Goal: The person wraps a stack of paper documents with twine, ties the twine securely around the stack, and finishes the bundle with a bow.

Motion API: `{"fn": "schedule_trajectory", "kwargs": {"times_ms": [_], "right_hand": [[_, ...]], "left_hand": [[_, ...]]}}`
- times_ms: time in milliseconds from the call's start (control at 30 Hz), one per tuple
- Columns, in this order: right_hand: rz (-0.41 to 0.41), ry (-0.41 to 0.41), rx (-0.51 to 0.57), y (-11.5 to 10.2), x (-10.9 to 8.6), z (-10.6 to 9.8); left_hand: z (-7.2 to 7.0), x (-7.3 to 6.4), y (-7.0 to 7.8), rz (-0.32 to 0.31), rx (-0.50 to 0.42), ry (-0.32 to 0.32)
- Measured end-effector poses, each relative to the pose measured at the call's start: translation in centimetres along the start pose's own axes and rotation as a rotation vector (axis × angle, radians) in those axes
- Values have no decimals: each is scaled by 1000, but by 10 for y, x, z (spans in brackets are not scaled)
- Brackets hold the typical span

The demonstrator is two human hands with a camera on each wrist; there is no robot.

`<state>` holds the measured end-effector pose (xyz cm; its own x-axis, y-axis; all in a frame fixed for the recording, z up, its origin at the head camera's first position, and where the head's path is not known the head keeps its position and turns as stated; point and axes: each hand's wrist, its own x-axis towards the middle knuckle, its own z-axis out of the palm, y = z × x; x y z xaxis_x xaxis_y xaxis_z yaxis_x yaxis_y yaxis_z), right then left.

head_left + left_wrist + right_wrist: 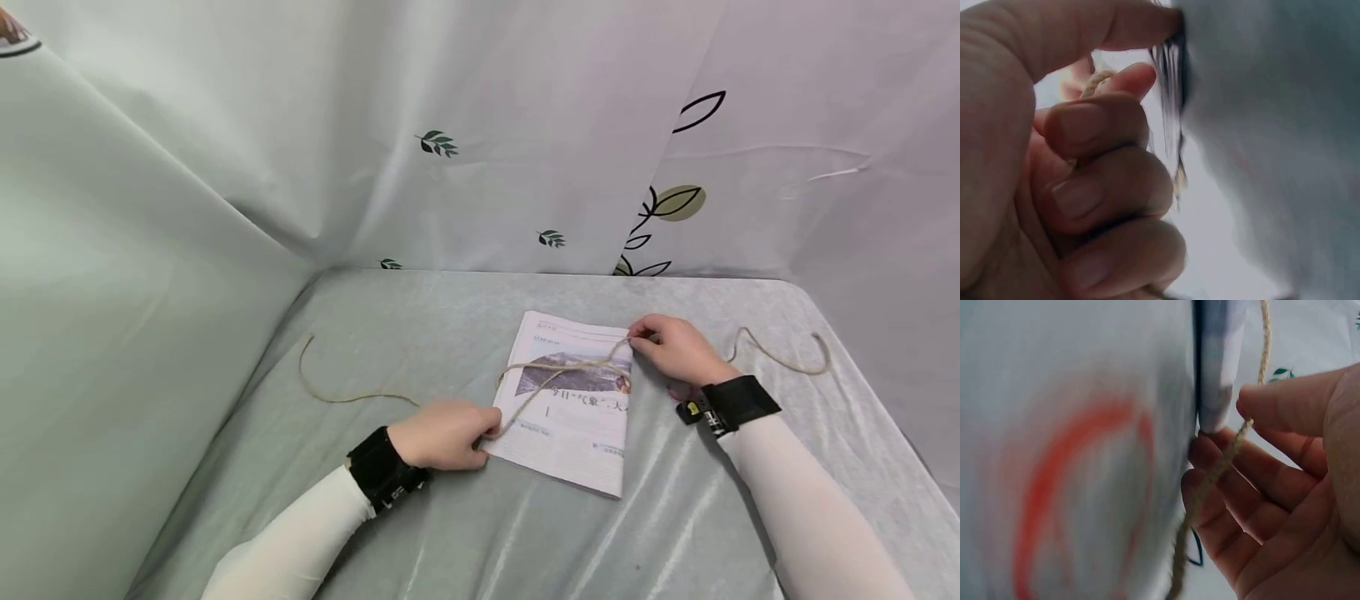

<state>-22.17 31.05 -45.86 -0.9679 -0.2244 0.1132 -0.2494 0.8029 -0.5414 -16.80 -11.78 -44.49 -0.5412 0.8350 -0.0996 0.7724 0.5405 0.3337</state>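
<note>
A folded newspaper stack [562,450] lies on the cloth-covered table, with brown twine [555,367] crossing its upper half. At the stack's lower left edge, my left hand [448,435] has its fingers curled round the twine. The left wrist view shows the thumb [1116,31] against the layered paper edges [1169,94]. Beside the upper right corner, my right hand [678,348] pinches the twine [1265,350] between thumb and forefinger. Its other fingers [1216,512] reach the paper's edge in the right wrist view.
One loose twine end [330,400] trails over the table to the left. Another end [795,367] curls beyond my right hand. Pale curtains [495,183] with leaf prints hang behind and beside the table [450,550].
</note>
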Motion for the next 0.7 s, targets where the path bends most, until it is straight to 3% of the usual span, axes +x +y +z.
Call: {"fn": "schedule_trajectory", "kwargs": {"times_ms": [333,467,600,700], "right_hand": [[-38,-88,-212,-8,-12,-19],[-32,-152,-210,-13,-15,-23],[2,-270,-130,-22,-17,-24],[-4,-295,-123,-27,-18,-22]], "left_hand": [[-11,-2,-55,-244,30,147],[-12,-2,-66,-311,39,208],[-13,-4,-70,-369,18,244],[-16,-7,-68,-345,-39,185]]}}
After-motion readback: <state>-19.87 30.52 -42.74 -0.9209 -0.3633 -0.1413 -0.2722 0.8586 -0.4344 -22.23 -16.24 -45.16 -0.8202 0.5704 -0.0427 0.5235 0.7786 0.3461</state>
